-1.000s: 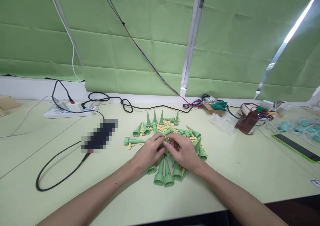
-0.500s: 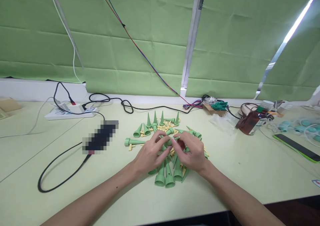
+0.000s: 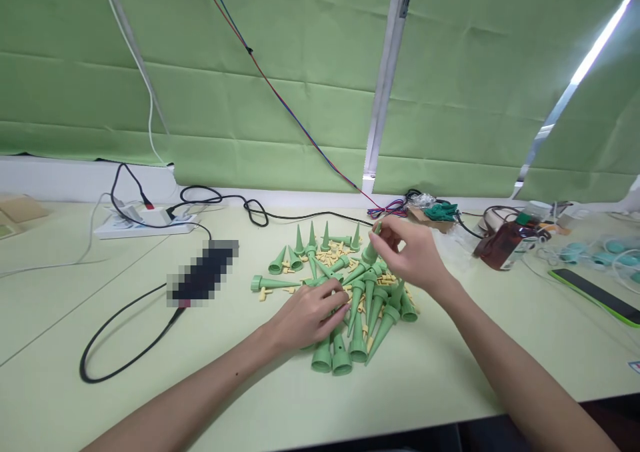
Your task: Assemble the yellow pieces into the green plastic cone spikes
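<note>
A pile of green plastic cone-shaped spikes (image 3: 341,359) and small yellow valve-like pieces (image 3: 331,259) lies on the table. At the back right of the pile, my right hand (image 3: 411,251) is closed on one green plastic spike (image 3: 370,255), held with its tip up and its wide end down. My left hand (image 3: 314,311) lies low over the front left of the pile. Its fingers are curled among the spikes, and what they hold, if anything, is hidden. Several spikes (image 3: 299,240) stand upright behind the hands.
A pixelated dark device (image 3: 203,275) with a black cable lies left on the pale table (image 3: 200,385). A white power strip (image 3: 145,224) is behind it. At right are a brown bottle (image 3: 503,244), a green-edged phone (image 3: 595,295) and bagged pale-blue parts (image 3: 605,255). Wires run along the wall.
My hands were together over the pile and are now apart. My right hand has moved back and to the right with a spike; my left has dropped slightly towards the front.
</note>
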`<state>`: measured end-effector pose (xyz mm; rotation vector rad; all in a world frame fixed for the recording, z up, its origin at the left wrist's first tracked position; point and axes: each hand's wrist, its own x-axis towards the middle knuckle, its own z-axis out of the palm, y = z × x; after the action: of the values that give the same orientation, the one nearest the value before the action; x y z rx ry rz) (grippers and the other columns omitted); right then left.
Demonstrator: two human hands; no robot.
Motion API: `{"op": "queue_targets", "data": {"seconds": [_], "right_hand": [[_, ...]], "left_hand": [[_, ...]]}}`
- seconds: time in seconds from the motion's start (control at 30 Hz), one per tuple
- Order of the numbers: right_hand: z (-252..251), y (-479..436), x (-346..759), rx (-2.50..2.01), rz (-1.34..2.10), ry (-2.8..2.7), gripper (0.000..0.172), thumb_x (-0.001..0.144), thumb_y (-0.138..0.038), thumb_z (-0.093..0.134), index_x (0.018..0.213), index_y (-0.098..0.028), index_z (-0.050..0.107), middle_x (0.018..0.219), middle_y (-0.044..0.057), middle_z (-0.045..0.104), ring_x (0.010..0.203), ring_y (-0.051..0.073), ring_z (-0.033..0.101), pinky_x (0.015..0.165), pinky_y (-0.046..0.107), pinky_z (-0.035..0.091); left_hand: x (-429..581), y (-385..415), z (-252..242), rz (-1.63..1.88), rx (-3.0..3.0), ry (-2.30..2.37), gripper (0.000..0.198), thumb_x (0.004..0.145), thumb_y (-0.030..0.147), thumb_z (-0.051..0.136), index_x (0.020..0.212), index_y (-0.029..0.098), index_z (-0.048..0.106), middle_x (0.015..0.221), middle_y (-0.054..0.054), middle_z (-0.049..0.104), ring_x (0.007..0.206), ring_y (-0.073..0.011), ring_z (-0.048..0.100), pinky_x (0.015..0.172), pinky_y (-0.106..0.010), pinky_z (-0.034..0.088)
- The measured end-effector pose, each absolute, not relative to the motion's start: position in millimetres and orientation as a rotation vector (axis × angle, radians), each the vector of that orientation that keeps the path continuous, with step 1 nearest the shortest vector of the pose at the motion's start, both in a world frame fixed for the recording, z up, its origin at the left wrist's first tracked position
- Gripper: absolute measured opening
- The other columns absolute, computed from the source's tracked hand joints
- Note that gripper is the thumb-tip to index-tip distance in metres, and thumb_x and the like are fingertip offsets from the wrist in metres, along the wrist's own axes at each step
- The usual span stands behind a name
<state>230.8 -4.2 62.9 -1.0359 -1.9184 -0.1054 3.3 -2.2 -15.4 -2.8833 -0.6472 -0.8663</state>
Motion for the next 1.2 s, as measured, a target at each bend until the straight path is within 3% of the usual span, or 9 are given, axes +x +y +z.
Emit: {"op": "queue_targets", "data": {"seconds": [0.2, 0.5, 1.2], "right_hand": [[43.9, 60.7, 256.0, -1.273, -0.014, -1.787, 0.023, 0.085, -0.032, 0.055, 0.067, -0.019, 0.053, 0.058, 0.001, 0.059, 0.053, 0.014, 0.052, 0.056, 0.026, 0.038], [17.9, 91.4, 255.8, -1.434, 0.12, -1.895, 0.018, 0.081, -0.023, 0.053, 0.064, -0.019, 0.054, 0.059, 0.001, 0.062, 0.054, 0.015, 0.055, 0.058, 0.026, 0.038], [1.1, 98.3, 256.6, -1.441, 0.287, -1.975, 0.014, 0.086, -0.02, 0.05, 0.077, -0.016, 0.061, 0.07, 0.002, 0.065, 0.052, 0.011, 0.056, 0.059, 0.024, 0.042]], "left_hand": [[2.9, -1.9, -16.0, -0.797, -2.908, -0.638, 0.025, 0.099, 0.022, 0.041, 0.09, 0.015, 0.063, 0.087, -0.005, 0.063, 0.067, -0.0116, 0.06, 0.051, -0.025, 0.036], [2.9, -2.4, -15.5, -0.758, -2.91, -0.61, 0.027, 0.099, 0.022, 0.04, 0.086, 0.015, 0.062, 0.083, -0.004, 0.061, 0.063, -0.0104, 0.056, 0.049, -0.026, 0.033], [2.8, -2.2, -17.3, -0.683, -2.956, -0.662, 0.028, 0.098, 0.023, 0.041, 0.08, 0.016, 0.061, 0.078, -0.003, 0.059, 0.06, -0.011, 0.05, 0.051, -0.026, 0.031]]}}
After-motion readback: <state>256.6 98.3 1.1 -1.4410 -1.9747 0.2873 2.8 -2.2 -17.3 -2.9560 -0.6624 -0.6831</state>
